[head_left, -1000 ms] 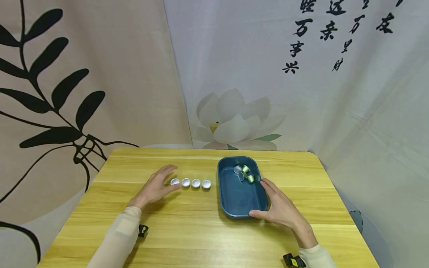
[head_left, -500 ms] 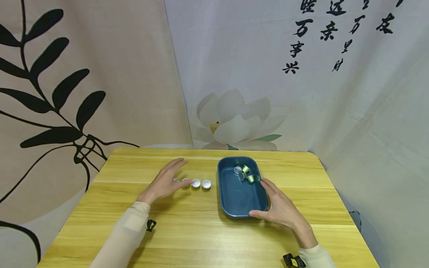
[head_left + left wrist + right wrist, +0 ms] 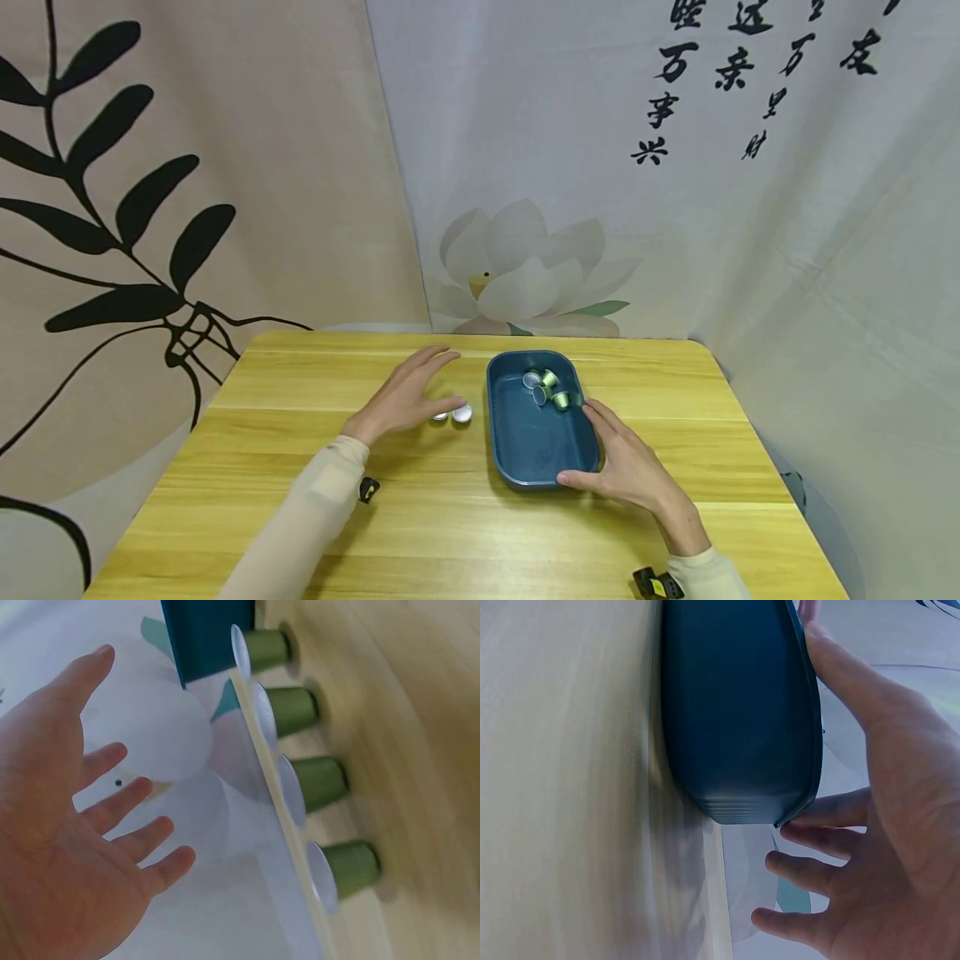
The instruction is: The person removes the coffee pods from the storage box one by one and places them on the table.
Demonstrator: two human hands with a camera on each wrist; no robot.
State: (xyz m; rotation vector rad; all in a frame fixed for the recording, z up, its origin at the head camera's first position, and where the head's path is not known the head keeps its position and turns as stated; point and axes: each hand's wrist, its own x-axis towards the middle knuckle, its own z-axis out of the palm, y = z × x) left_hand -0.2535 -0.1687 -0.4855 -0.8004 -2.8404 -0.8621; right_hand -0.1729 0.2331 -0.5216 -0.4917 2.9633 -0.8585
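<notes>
Several green coffee capsules [image 3: 294, 710] with pale silvery lids stand upright in a straight row on the table. My left hand [image 3: 408, 398] hovers over this row with thumb and fingers spread, holding nothing. In the head view it hides part of the row; two lids show by the thumb, the rightmost capsule [image 3: 462, 413] most plainly. My right hand [image 3: 632, 462] holds the near right corner of a dark blue rectangular tray [image 3: 543, 457], thumb at the near rim and fingers along the right side. Several more green capsules [image 3: 561, 401] lie tumbled toward the tray's far end.
The wooden table [image 3: 450, 533] has its far edge close to a hanging cloth [image 3: 540, 167] printed with a flower and dark characters. Another cloth with black leaves hangs at the left. The tray stands just right of the capsule row.
My left hand has moved steadily rightward along the row, covering more of the capsules in the head view. The right hand, the tray and the capsules stay where they were.
</notes>
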